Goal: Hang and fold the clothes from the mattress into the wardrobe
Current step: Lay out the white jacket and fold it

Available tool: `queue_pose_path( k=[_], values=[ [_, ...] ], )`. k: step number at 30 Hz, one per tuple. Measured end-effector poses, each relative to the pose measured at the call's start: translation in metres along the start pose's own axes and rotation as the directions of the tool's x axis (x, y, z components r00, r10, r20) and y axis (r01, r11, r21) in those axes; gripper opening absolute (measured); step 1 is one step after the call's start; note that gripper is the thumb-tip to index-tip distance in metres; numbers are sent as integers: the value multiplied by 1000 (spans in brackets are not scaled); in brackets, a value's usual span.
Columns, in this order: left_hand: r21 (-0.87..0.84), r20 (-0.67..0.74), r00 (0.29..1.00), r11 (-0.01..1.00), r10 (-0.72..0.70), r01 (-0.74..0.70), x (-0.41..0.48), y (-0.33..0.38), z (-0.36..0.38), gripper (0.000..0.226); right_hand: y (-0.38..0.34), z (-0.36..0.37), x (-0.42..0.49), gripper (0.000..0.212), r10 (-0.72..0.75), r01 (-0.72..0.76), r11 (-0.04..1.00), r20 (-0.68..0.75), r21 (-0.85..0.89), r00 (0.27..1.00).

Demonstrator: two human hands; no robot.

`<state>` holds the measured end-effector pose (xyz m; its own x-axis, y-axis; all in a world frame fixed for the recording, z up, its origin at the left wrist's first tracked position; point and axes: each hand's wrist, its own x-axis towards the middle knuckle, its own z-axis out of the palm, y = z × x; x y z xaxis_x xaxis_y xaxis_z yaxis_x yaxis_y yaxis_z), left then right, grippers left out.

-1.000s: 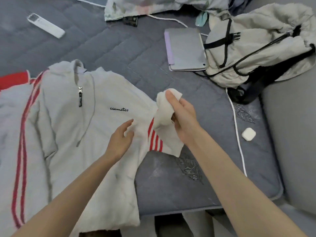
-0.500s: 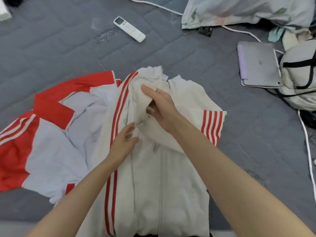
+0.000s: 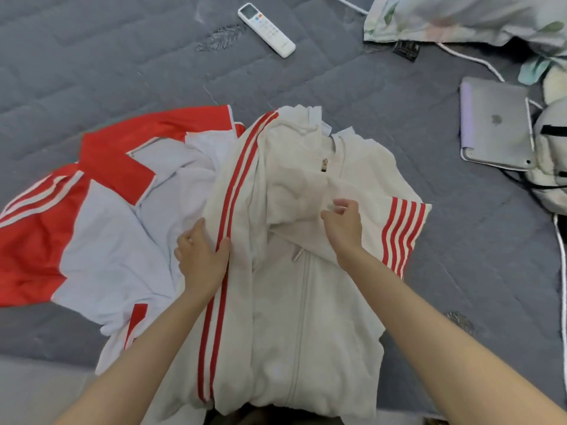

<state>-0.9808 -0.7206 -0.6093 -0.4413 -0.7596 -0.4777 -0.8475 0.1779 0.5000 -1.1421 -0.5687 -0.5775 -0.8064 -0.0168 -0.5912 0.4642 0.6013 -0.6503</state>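
mid-fold on the cream zip jacket [image 3: 306, 317], spread front-up on the grey mattress [image 3: 107, 72] close to its near edge. presses the left hand [image 3: 201, 256] flat, fingers straight, on the red-striped sleeve [image 3: 227, 210] at the left side, already laid down along the body. has the right hand [image 3: 343, 223] at the other sleeve [image 3: 300, 207], folded across the chest, fingers curled at the cloth; cannot tell whether pinching it or only touching. judging from this: both sleeves in, body not yet folded up, nothing hung, no wardrobe in view. waiting just beside on the left, partly under the jacket: a red and white top [image 3: 92, 216], unfolded. farther up the mattress, a white remote [image 3: 267, 30], a tablet [image 3: 495, 124], floral bedding [image 3: 460, 16]. most of the task left to do.
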Motion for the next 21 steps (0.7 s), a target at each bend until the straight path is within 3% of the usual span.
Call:
queue_pose_path(
  k=[2, 4, 6, 10, 12, 16, 21],
  values=[
    [131, 104, 991, 989, -82, 68, -6, -14, -2, 75, 9, 8, -10, 15, -50, 50, 999, 9, -20, 999],
    [217, 128, 982, 970, -141, 110, -13, -27, -3, 76, 18, 17, -24, 9, -63, 70, 996, 125, -55, 990],
    [188, 136, 976, 972, -169, 142, -22, -41, -5, 63, 30, 27, -38, 8, -40, 84, 986, 289, -145, 957],
    [-3, 121, 990, 997, -77, 78, -44, -66, -17, 39, 47, 43, -65, 13, 75, 101, 954, 550, -283, 832],
    [-120, 60, 997, 991, -43, 50, -50, -74, -28, 30, 52, 47, -75, 14, 46, 134, 954, 575, -267, 817],
    [-290, -148, 988, 957, -47, 3, -47, -89, -69, 28, 40, 59, -85, 26, -182, 334, 922, 540, -197, 822],
    [-247, -330, 941, 956, 69, -157, -10, -80, -130, 21, -6, 88, -74, 38, -428, 594, 759, 485, -265, 763]
  ],
)
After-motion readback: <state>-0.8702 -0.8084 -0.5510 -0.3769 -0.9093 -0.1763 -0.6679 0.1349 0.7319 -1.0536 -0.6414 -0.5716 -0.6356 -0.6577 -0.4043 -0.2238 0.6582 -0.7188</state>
